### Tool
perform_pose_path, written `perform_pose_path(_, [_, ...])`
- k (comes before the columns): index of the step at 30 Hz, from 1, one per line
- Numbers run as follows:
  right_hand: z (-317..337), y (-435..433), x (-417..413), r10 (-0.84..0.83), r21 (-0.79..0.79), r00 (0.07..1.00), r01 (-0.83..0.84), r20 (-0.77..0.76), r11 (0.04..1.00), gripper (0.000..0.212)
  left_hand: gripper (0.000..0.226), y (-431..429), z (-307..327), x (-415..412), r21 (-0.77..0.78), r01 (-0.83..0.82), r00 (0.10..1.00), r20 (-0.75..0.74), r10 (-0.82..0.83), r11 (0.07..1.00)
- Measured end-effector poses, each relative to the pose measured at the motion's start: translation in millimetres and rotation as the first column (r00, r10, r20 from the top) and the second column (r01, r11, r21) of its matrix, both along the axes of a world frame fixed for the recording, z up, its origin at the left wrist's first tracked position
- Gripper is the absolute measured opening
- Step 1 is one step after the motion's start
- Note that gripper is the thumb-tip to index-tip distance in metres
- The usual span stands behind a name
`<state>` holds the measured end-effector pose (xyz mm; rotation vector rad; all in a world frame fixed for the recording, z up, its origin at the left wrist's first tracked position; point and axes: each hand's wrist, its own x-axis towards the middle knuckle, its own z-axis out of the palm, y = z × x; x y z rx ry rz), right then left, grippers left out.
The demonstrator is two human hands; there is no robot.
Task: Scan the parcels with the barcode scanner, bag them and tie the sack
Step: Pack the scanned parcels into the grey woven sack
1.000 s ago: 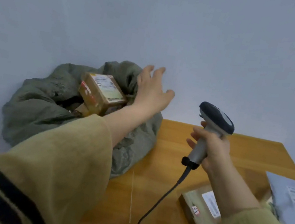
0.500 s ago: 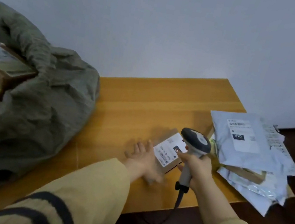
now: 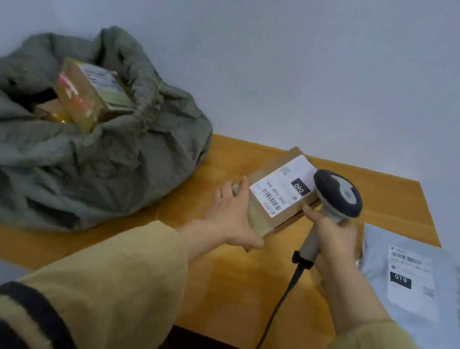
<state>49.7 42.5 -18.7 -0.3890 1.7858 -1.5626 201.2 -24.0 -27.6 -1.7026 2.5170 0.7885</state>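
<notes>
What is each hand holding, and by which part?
Left hand grips the brown cardboard box with the white label at its near end; right hand grips the grey corded barcode scanner by its handle.

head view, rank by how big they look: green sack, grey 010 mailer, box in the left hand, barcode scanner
1. green sack
2. grey 010 mailer, cut off at the frame edge
3. cardboard box and barcode scanner: about alike, with the scanner nearer the camera, so unranked
</notes>
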Motion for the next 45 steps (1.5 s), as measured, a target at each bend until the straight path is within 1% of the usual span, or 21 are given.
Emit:
perform_pose_path(3, [47.6, -23.2, 16.5, 0.088, -0.212, 0.993, -0.071, 0.074, 0.975, 0.027, 0.128, -10.9, 48.4, 15.7, -0.102, -0.072, 0.989, -0.138, 0.057, 0.992])
perform_pose_path(6, [102.2, -47.3, 47.1, 0.202, -0.362, 0.979, -0.19, -0.003, 0.913, 0.025, 0.119, -20.5, 91.6, 46.8, -0.227, -0.216, 0.945, -0.292, 0.145, 0.95])
perform_pose_path(8, [132.6, -65.0, 69.5, 0.307, -0.432, 0.951, -0.286, -0.021, 0.856, 0.025, 0.112, -26.8, 115.1, 71.9, -0.302, -0.322, 0.898, -0.397, 0.189, 0.897])
perform_pose_path(10, [157.4, -81.0, 94.9, 0.405, -0.465, 0.914, -0.365, -0.015, 0.807, 0.027, 0.107, -32.0, 136.7, 98.8, -0.349, -0.416, 0.856, -0.463, 0.232, 0.839])
perform_pose_path(12, [174.2, -94.0, 122.8, 0.473, -0.45, 0.88, -0.434, -0.03, 0.78, 0.037, 0.103, -40.7, 152.8, 128.0, -0.37, -0.508, 0.819, -0.488, 0.302, 0.778])
perform_pose_path(13, [178.0, -99.7, 136.1, 0.498, -0.439, 0.866, -0.463, -0.041, 0.77, 0.042, 0.101, -46.0, 158.6, 142.7, -0.351, -0.555, 0.791, -0.505, 0.347, 0.754])
perform_pose_path(15, [179.2, -107.8, 159.9, 0.54, -0.417, 0.839, -0.514, -0.062, 0.75, 0.043, 0.099, -58.6, 164.9, 170.9, -0.244, -0.657, 0.7, -0.548, 0.458, 0.713])
perform_pose_path(17, [175.4, -112.7, 178.3, 0.57, -0.4, 0.82, -0.54, -0.051, 0.741, 0.041, 0.1, -74.2, 164.4, 198.3, -0.133, -0.738, 0.618, -0.53, 0.582, 0.662])
perform_pose_path(20, [166.5, -117.4, 196.2, 0.585, -0.383, 0.811, -0.544, -0.012, 0.747, 0.033, 0.103, -101.5, 159.7, 231.6, -0.084, -0.805, 0.566, -0.405, 0.718, 0.587])
perform_pose_path(22, [159.1, -118.4, 203.1, 0.581, -0.356, 0.814, -0.545, -0.008, 0.759, 0.029, 0.099, -115.2, 153.9, 245.9, -0.035, -0.813, 0.553, -0.36, 0.751, 0.582])
perform_pose_path(24, [150.5, -117.8, 205.7, 0.573, -0.335, 0.82, -0.54, -0.004, 0.772, 0.026, 0.09, -123.2, 143.3, 254.9, 0.01, -0.782, 0.585, -0.337, 0.738, 0.624])
perform_pose_path(25, [146.3, -117.3, 205.3, 0.568, -0.328, 0.823, -0.536, 0.002, 0.778, 0.025, 0.085, -125.4, 138.4, 257.2, 0.005, -0.764, 0.608, -0.331, 0.722, 0.646])
perform_pose_path(27, [138.4, -114.9, 202.6, 0.554, -0.322, 0.832, -0.519, 0.022, 0.792, 0.025, 0.077, -127.1, 132.5, 256.1, -0.06, -0.747, 0.641, -0.33, 0.693, 0.662])
perform_pose_path(29, [130.5, -111.4, 197.1, 0.521, -0.33, 0.851, -0.474, 0.067, 0.816, 0.026, 0.07, -125.7, 131.7, 243.8, -0.161, -0.723, 0.684, -0.312, 0.66, 0.672])
perform_pose_path(31, [121.7, -106.5, 188.6, 0.469, -0.338, 0.872, -0.403, 0.139, 0.85, 0.027, 0.067, -123.4, 131.7, 221.3, -0.291, -0.634, 0.771, -0.312, 0.556, 0.717])
perform_pose_path(33, [113.6, -98.8, 175.6, 0.403, -0.334, 0.892, -0.323, 0.206, 0.885, 0.028, 0.067, -117.6, 129.0, 188.9, -0.395, -0.496, 0.863, -0.325, 0.388, 0.773])
perform_pose_path(35, [105.9, -87.7, 158.7, 0.324, -0.323, 0.912, -0.237, 0.252, 0.917, 0.032, 0.065, -106.1, 123.7, 150.4, -0.418, -0.365, 0.907, -0.361, 0.217, 0.832])
perform_pose_path(37, [98.9, -72.6, 138.0, 0.23, -0.305, 0.933, -0.141, 0.276, 0.942, 0.032, 0.064, -92.2, 115.1, 110.6, -0.389, -0.261, 0.912, -0.4, 0.093, 0.884])
perform_pose_path(39, [91.2, -53.8, 114.1, 0.127, -0.27, 0.953, -0.05, 0.274, 0.961, 0.029, 0.064, -79.6, 103.1, 73.0, -0.33, -0.171, 0.908, -0.417, 0.018, 0.928])
perform_pose_path(42, [77.7, -18.5, 74.4, -0.006, -0.201, 0.973, 0.054, 0.23, 0.978, 0.02, 0.067, -60.5, 83.1, 21.4, -0.182, -0.015, 0.915, -0.398, -0.06, 0.983])
perform_pose_path(45, [66.6, 23.0, 34.5, -0.108, -0.123, 0.98, 0.129, 0.166, 0.984, 0.013, 0.071, -36.7, 65.6, -26.4, -0.022, 0.096, 0.922, -0.374, -0.098, 0.995])
